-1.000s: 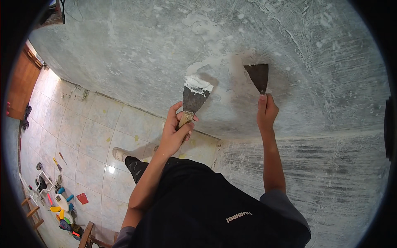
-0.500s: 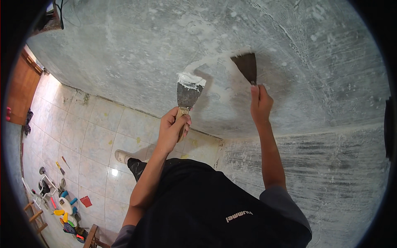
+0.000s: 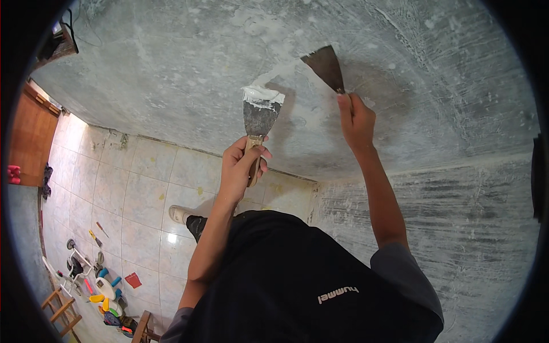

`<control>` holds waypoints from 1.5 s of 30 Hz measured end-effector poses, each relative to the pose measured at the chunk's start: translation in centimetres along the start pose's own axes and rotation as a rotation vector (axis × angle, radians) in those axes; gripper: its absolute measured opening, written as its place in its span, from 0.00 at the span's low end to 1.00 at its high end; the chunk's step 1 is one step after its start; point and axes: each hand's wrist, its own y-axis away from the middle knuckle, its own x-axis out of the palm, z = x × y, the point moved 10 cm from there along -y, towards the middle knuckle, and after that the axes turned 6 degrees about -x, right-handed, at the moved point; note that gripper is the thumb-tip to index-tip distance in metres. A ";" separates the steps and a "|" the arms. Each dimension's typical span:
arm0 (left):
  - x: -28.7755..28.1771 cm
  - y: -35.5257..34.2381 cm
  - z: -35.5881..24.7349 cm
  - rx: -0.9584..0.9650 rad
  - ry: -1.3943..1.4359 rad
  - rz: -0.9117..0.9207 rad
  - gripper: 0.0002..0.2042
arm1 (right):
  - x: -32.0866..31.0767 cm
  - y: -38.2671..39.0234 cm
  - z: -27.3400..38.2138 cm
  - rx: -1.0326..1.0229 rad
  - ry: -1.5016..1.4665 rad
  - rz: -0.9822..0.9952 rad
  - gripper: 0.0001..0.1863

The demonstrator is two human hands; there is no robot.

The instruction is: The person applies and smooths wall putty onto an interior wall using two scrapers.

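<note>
My left hand (image 3: pixel 243 163) is closed round the wooden handle of a wide putty knife (image 3: pixel 261 117), held upright. White putty (image 3: pixel 264 94) lies along the top edge of its dark, stained blade. In my right hand (image 3: pixel 359 121) is a second putty knife (image 3: pixel 326 67), a dark scraper whose handle is mostly hidden by my fingers. Its broad edge is against or very near the grey wall (image 3: pixel 189 86); I cannot tell which. A pale smear of putty (image 3: pixel 286 68) runs over the wall between the two blades.
Another streaked wall (image 3: pixel 429 223) meets this one at a corner on the right. On the tiled floor (image 3: pixel 143 188) at lower left lie a white-framed ride-on toy (image 3: pixel 106 286), a red flat piece (image 3: pixel 132 279) and small tools. A wooden ladder-like frame (image 3: pixel 60 311) and a brown door (image 3: pixel 34 140) are beyond.
My right hand has moved the scraper up and to the left along the wall, its blade tilting more leftward. The left putty knife has risen slightly in view, and the whole view has shifted a little.
</note>
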 end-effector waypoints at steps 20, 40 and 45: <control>1.2 0.0 -1.1 0.069 0.046 0.044 0.12 | -1.0 4.9 -4.8 0.041 0.011 -0.023 0.21; 3.4 0.7 -1.2 0.102 -0.328 0.074 0.10 | -2.1 4.0 4.0 0.260 -0.460 0.256 0.25; 3.6 0.7 -1.7 0.111 -0.326 0.083 0.10 | -2.1 4.9 3.2 0.283 -0.437 0.278 0.26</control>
